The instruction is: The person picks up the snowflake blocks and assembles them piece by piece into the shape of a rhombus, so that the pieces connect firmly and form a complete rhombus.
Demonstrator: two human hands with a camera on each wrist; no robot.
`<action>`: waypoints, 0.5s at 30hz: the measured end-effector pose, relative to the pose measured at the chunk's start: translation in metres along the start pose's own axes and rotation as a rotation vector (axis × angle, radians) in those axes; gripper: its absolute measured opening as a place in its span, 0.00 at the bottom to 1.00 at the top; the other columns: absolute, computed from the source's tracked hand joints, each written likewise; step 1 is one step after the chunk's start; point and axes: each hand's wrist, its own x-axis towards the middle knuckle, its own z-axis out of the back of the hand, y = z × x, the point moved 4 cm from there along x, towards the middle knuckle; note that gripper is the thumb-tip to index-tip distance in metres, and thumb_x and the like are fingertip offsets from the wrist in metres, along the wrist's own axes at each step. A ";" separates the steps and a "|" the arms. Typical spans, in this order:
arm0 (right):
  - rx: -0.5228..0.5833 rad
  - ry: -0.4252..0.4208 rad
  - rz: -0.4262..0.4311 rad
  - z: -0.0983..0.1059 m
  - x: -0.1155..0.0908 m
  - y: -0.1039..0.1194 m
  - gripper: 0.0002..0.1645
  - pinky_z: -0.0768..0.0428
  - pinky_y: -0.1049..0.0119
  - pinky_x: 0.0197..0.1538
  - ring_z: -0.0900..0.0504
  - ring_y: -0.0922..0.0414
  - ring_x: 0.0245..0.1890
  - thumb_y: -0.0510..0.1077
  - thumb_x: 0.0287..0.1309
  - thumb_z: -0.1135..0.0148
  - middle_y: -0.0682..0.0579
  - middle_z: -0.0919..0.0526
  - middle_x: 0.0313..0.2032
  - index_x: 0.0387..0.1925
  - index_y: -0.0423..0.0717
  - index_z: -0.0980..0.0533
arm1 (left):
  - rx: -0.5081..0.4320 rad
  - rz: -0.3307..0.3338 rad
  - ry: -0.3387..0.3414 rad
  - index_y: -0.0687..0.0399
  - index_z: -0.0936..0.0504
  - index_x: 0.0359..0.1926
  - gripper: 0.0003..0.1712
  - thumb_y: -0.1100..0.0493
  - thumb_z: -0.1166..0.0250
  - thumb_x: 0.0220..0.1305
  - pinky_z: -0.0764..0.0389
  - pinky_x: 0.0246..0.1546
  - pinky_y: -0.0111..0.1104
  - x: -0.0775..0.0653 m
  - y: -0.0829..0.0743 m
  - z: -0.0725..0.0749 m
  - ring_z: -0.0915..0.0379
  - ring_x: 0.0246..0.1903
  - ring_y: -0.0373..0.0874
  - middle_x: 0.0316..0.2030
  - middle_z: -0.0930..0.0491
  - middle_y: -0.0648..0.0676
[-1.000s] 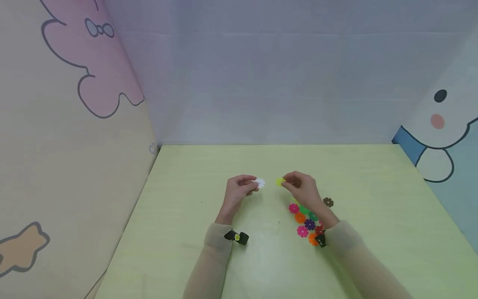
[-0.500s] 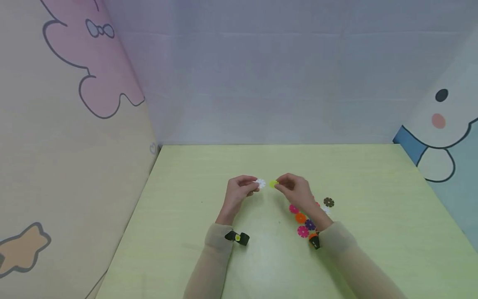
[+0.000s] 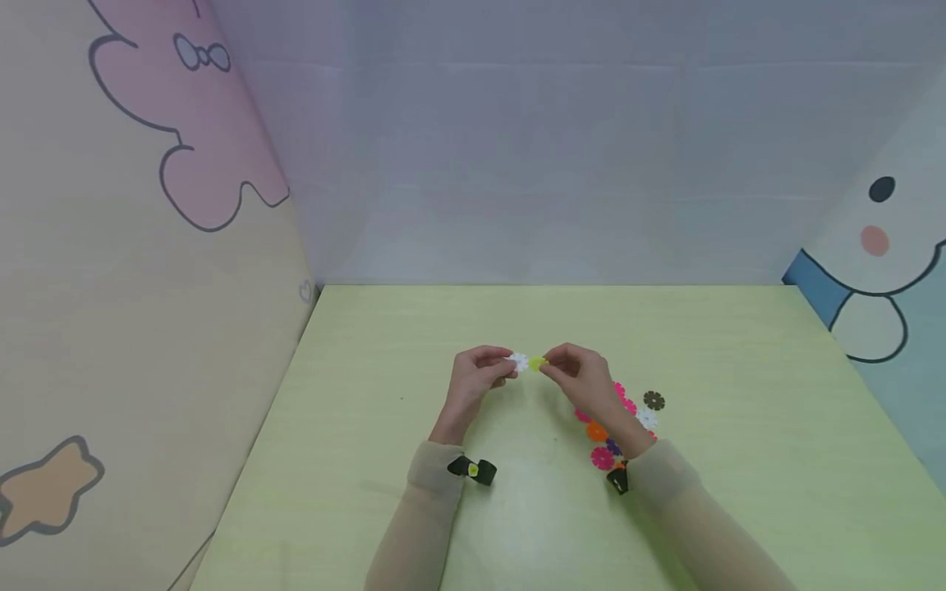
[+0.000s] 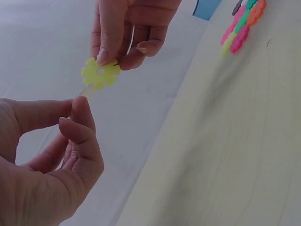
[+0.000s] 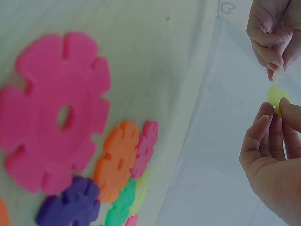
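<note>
In the head view my left hand (image 3: pixel 476 382) pinches a white notched flower-shaped disc (image 3: pixel 521 362) between thumb and fingertips, above the table. Facing it, my right hand (image 3: pixel 587 377) pinches a yellow disc of the same kind (image 3: pixel 536 364). The two rims meet edge to edge between the hands. The left wrist view shows the yellow disc (image 4: pixel 100 73) broadside, with a center hole and slots round its rim; the white one is mostly hidden behind the left fingertips (image 4: pixel 81 106). Seen from the right wrist, the yellow disc (image 5: pixel 276 98) sits right against the white disc (image 5: pixel 277 76).
Beneath my right forearm several loose discs lie close together on the pale table (image 3: pixel 369 509), among them an orange disc (image 3: pixel 596 431), a pink disc (image 3: pixel 602 458) and a white disc (image 3: pixel 646 418). A brown disc (image 3: pixel 654 400) lies at their far right. A wall (image 3: pixel 517 164) stands behind.
My right hand has moved left with the yellow disc, closing the gap until it meets the white disc. The left hand has stayed nearly still.
</note>
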 end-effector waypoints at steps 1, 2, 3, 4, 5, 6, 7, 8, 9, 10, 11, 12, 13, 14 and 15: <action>0.001 0.000 0.001 0.000 0.000 0.000 0.07 0.20 0.65 0.40 0.19 0.56 0.32 0.41 0.58 0.33 0.52 0.17 0.34 0.37 0.44 0.19 | -0.004 -0.001 0.001 0.68 0.18 0.40 0.10 0.68 0.31 0.56 0.23 0.26 0.28 0.000 0.000 -0.001 0.19 0.26 0.44 0.29 0.17 0.59; 0.003 0.000 0.002 0.000 -0.001 0.000 0.06 0.20 0.65 0.40 0.19 0.56 0.32 0.41 0.58 0.33 0.52 0.17 0.33 0.37 0.43 0.19 | -0.008 -0.003 0.004 0.68 0.18 0.40 0.10 0.68 0.31 0.56 0.23 0.26 0.28 0.000 0.000 -0.001 0.19 0.26 0.44 0.29 0.17 0.59; 0.005 0.000 0.002 0.000 -0.001 0.000 0.06 0.20 0.65 0.40 0.19 0.56 0.32 0.41 0.58 0.33 0.52 0.17 0.33 0.37 0.43 0.19 | -0.012 -0.005 0.007 0.69 0.18 0.40 0.11 0.68 0.31 0.56 0.23 0.26 0.28 0.000 0.000 -0.002 0.19 0.26 0.44 0.29 0.17 0.59; 0.006 -0.001 0.002 0.000 -0.001 0.000 0.06 0.20 0.65 0.40 0.19 0.56 0.32 0.41 0.58 0.33 0.52 0.17 0.33 0.37 0.43 0.19 | -0.016 -0.004 0.010 0.69 0.18 0.40 0.11 0.68 0.31 0.56 0.23 0.26 0.28 0.000 0.000 -0.002 0.19 0.26 0.44 0.29 0.17 0.59; 0.006 -0.002 0.002 0.000 -0.001 0.000 0.06 0.20 0.65 0.40 0.19 0.56 0.32 0.41 0.58 0.33 0.52 0.17 0.33 0.37 0.43 0.19 | -0.020 -0.003 0.012 0.69 0.18 0.40 0.11 0.69 0.31 0.56 0.23 0.27 0.28 0.000 0.000 -0.003 0.19 0.26 0.44 0.29 0.17 0.59; 0.007 -0.002 0.001 0.000 -0.001 0.001 0.06 0.20 0.65 0.40 0.19 0.56 0.33 0.41 0.58 0.33 0.52 0.17 0.33 0.37 0.43 0.19 | -0.023 -0.001 0.014 0.69 0.18 0.41 0.11 0.69 0.31 0.56 0.23 0.27 0.28 -0.001 0.000 -0.003 0.19 0.26 0.44 0.29 0.17 0.59; 0.008 -0.003 0.000 0.000 -0.002 0.001 0.06 0.20 0.65 0.40 0.19 0.56 0.32 0.41 0.58 0.33 0.52 0.17 0.33 0.37 0.44 0.19 | -0.026 0.002 0.014 0.69 0.18 0.41 0.11 0.69 0.31 0.56 0.23 0.27 0.29 -0.001 0.000 -0.003 0.19 0.26 0.44 0.30 0.17 0.59; 0.010 -0.003 0.001 0.000 -0.002 0.001 0.06 0.20 0.65 0.40 0.19 0.56 0.32 0.41 0.58 0.33 0.52 0.17 0.33 0.36 0.43 0.19 | -0.030 0.005 0.014 0.69 0.18 0.41 0.11 0.69 0.31 0.56 0.23 0.27 0.29 -0.001 0.001 -0.004 0.19 0.26 0.44 0.30 0.17 0.59; 0.011 -0.003 0.003 0.000 -0.002 0.001 0.06 0.20 0.65 0.40 0.19 0.56 0.32 0.41 0.58 0.33 0.52 0.17 0.33 0.36 0.43 0.19 | -0.033 0.009 0.013 0.69 0.18 0.41 0.11 0.69 0.31 0.56 0.23 0.27 0.29 -0.001 0.001 -0.004 0.19 0.26 0.44 0.30 0.17 0.60; 0.011 -0.004 0.006 0.000 -0.002 0.001 0.05 0.20 0.64 0.40 0.18 0.56 0.32 0.41 0.58 0.33 0.52 0.16 0.33 0.36 0.43 0.19 | -0.036 0.012 0.012 0.69 0.18 0.41 0.11 0.69 0.31 0.56 0.23 0.27 0.29 -0.001 0.000 -0.004 0.19 0.26 0.44 0.30 0.17 0.60; 0.012 -0.006 0.009 -0.001 -0.002 0.001 0.05 0.20 0.64 0.40 0.18 0.56 0.32 0.41 0.57 0.33 0.52 0.16 0.33 0.36 0.44 0.19 | -0.040 0.013 0.013 0.70 0.18 0.41 0.11 0.69 0.31 0.56 0.23 0.27 0.29 -0.001 0.000 -0.004 0.19 0.26 0.44 0.30 0.17 0.60; 0.010 -0.009 0.012 -0.001 -0.002 0.001 0.05 0.20 0.64 0.40 0.18 0.57 0.32 0.41 0.57 0.33 0.52 0.16 0.32 0.35 0.44 0.19 | -0.044 0.016 0.014 0.70 0.19 0.41 0.11 0.69 0.31 0.56 0.23 0.27 0.29 -0.001 0.000 -0.003 0.19 0.26 0.43 0.30 0.17 0.60; 0.007 -0.012 0.015 -0.001 -0.002 0.001 0.05 0.20 0.64 0.39 0.18 0.57 0.32 0.41 0.57 0.33 0.53 0.16 0.32 0.35 0.44 0.19 | -0.049 0.020 0.016 0.70 0.19 0.41 0.11 0.69 0.31 0.56 0.23 0.27 0.29 -0.001 0.000 -0.003 0.19 0.26 0.43 0.30 0.17 0.60; 0.005 -0.016 0.018 -0.001 -0.002 0.001 0.04 0.20 0.64 0.39 0.18 0.57 0.32 0.40 0.57 0.32 0.53 0.16 0.32 0.34 0.44 0.18 | -0.054 0.023 0.017 0.70 0.19 0.40 0.11 0.69 0.31 0.56 0.23 0.27 0.29 -0.001 0.000 -0.003 0.19 0.26 0.43 0.30 0.17 0.60; -0.001 -0.020 0.022 -0.002 -0.002 0.001 0.04 0.20 0.64 0.39 0.18 0.57 0.31 0.40 0.57 0.32 0.53 0.16 0.31 0.34 0.44 0.18 | -0.057 0.026 0.018 0.70 0.19 0.40 0.11 0.69 0.31 0.56 0.23 0.27 0.29 -0.001 0.000 -0.003 0.19 0.26 0.43 0.30 0.17 0.60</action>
